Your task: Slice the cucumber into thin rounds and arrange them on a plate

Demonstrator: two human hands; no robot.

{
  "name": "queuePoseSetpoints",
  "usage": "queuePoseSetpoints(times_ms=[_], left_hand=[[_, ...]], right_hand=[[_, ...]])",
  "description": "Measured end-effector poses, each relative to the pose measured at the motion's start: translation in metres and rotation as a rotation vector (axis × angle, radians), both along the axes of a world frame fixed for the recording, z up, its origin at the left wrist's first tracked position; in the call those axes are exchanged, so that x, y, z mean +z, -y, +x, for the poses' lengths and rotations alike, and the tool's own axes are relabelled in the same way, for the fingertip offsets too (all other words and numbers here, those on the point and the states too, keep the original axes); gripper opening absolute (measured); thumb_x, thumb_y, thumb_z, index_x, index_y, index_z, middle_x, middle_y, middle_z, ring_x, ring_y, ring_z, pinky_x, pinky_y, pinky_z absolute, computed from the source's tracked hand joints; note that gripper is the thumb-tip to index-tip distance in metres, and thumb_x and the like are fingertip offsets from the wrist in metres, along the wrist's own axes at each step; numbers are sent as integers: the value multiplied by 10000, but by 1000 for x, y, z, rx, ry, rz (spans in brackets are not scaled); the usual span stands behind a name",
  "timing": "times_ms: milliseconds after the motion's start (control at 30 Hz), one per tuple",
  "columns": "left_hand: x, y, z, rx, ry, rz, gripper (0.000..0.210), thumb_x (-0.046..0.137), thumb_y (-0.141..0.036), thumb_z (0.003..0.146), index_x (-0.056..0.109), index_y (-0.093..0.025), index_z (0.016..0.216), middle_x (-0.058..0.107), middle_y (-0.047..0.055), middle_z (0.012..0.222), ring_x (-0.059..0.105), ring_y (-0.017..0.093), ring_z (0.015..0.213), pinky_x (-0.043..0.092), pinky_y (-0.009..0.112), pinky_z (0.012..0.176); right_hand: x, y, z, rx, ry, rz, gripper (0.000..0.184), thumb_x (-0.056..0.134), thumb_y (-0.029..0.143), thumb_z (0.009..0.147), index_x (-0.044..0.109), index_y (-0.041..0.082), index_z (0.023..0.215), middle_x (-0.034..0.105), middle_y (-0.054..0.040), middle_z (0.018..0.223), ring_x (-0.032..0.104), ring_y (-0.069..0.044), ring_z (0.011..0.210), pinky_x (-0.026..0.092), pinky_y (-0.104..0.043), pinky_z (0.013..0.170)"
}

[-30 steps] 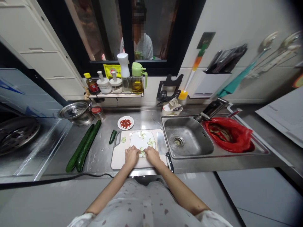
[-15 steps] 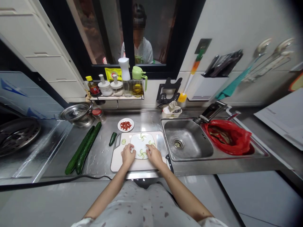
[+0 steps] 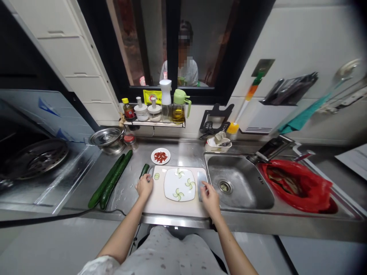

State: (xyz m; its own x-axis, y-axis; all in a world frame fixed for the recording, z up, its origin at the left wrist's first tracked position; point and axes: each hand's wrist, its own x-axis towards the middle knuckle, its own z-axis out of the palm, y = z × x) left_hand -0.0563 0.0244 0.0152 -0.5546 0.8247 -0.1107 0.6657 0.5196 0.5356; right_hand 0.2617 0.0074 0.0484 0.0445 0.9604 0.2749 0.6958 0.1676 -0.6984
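Observation:
A white plate [image 3: 172,178] with three pinwheels of thin cucumber slices [image 3: 178,194] lies on a cutting board [image 3: 155,204]. My left hand [image 3: 145,187] is at the board's left edge, its fingers loosely bent and apart, close to a short cucumber piece [image 3: 144,170]. Whether it touches that piece I cannot tell. Over on the right, my right hand [image 3: 210,198] hovers above the kitchen knife [image 3: 200,187], fingers apart. It covers the knife's handle, while the blade lies flat on the board. A few loose cucumber slices [image 3: 156,176] sit at the board's upper left.
Two long cucumbers [image 3: 114,179] lie left. Behind the board stands a small dish of chopped red pieces [image 3: 160,156]. To the right is a sink [image 3: 241,183] with a red plastic bag [image 3: 298,187]. A lidded pot [image 3: 107,139] and a condiment shelf [image 3: 155,123] are at the back.
Both hands have left the plate and moved apart, the left to the board's left edge, the right over to the knife. The camera view has shifted slightly.

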Motion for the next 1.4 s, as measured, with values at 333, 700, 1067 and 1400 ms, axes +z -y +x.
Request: queuePoseSetpoints(times_ms=[333,700,1067,1400], left_hand=[[-9,-21,17,-42,-149,-155,279,533,-418,780,638,-252,979,596,94,1093,501,284,1071,318,433,903],[1,-17,21,7,0,1,132,576,-304,760,628,-213,841,661,64,899,558,251,964,339,412,875],[55,-14,40,-169,919,359,364,724,-347,567,633,-133,848,638,18,676,593,135,641,441,259,657],[121,7,63,-460,842,443,316,704,-270,645,606,-151,922,626,5,706,558,109,661,394,219,640]], right_hand=[[0,5,-10,51,11,-38,404,408,382,831,648,146,1055,655,-85,840,556,-160,636,460,-290,644],[0,9,-15,79,1,-62,372,406,376,846,652,171,1036,674,-88,890,590,-189,710,472,-315,663],[44,-10,-49,192,-76,-37,254,450,331,838,648,184,902,675,-60,858,586,-163,704,450,-273,648],[88,-27,-93,441,-181,7,164,505,312,846,627,202,860,636,-18,841,534,-121,701,422,-239,653]])
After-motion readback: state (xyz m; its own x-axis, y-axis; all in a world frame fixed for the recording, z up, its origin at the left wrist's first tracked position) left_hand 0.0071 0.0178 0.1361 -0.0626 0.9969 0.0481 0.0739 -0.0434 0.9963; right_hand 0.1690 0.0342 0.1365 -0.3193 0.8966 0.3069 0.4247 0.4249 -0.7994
